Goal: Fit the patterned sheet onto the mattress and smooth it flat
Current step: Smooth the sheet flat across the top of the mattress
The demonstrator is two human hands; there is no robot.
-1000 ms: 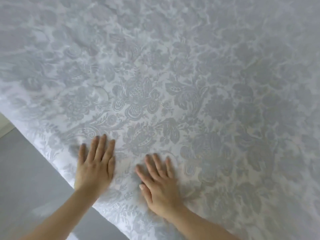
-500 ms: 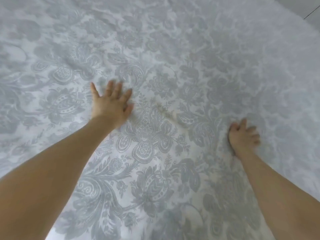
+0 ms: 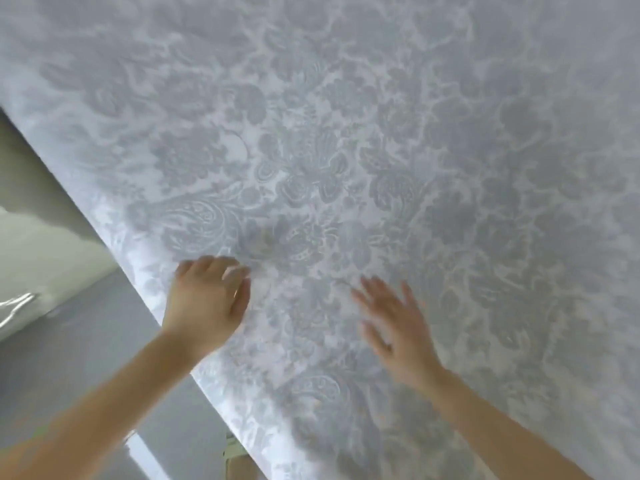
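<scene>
A person's left hand [image 3: 207, 299] rests near the bed edge, beside the glossy grey floor [image 3: 69, 358]. Its fingers are bent onto the cloth, and whether they pinch it cannot be told. The blurred right hand [image 3: 398, 327] lies with fingers spread on the white-and-grey floral patterned sheet [image 3: 381, 133], which stretches away across the bed top.

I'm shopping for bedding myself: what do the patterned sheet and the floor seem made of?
Patterned sheet: apparently woven cloth, matte, grey floral print on white; it bends softly over the edge. Fibre unclear. Floor: hard, smooth grey, glossy; it reflects bright light.
</scene>
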